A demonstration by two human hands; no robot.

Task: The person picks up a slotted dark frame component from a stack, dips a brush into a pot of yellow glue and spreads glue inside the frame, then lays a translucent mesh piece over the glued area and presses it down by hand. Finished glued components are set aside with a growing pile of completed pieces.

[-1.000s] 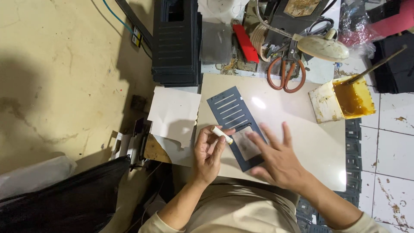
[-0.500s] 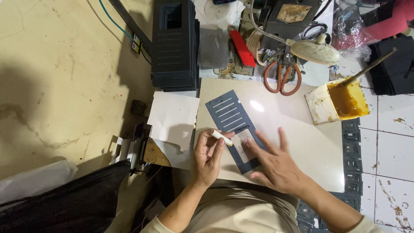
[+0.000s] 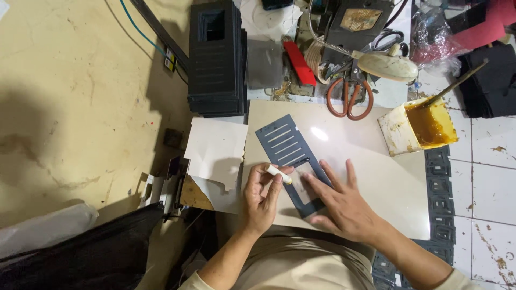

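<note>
Since a second ago, both hands have stayed almost where they were, and the dark slotted card has turned only a little under them. Seen from the head camera, the left hand (image 3: 262, 198) pinches a small white stick (image 3: 280, 173) between thumb and fingers, with its tip at the edge of the dark slotted card (image 3: 293, 161). The right hand (image 3: 344, 207) lies flat with its fingers spread wide, pressing down on the near end of the card. The card lies on a pale board (image 3: 376, 161) on the counter, slanting away from the person, and its far half has a row of thin slots. Just left of the board lies a torn sheet of white paper (image 3: 215, 147). At the far right corner of the board sits a small tub of brown glue (image 3: 427, 124) with a brush handle sticking out. Beyond the board lie red-handled scissors (image 3: 349, 102) and a stack of dark cards (image 3: 215, 59).
</note>
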